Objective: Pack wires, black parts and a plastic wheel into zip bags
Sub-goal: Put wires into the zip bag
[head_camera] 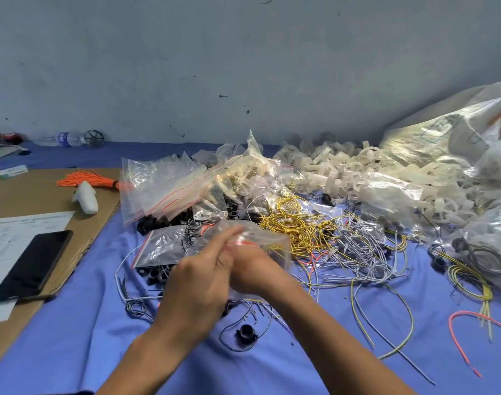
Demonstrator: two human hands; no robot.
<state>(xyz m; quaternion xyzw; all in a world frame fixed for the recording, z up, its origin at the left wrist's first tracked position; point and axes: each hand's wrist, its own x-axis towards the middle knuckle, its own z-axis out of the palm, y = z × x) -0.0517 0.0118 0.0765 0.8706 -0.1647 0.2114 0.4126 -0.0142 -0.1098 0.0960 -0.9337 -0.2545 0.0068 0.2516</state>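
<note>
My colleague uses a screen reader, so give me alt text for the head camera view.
Left hand and right hand grip a clear zip bag above a blue cloth littered with yellow and grey wires, black parts, empty bags and white wheels. A phone lies on paper at the left.

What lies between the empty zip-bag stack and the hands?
Head view: loose black parts and a filled zip bag lie between the stack and the left hand and right hand holding a clear bag.

Bag (272, 244) in left hand (198, 285), right hand (253, 270)
</note>
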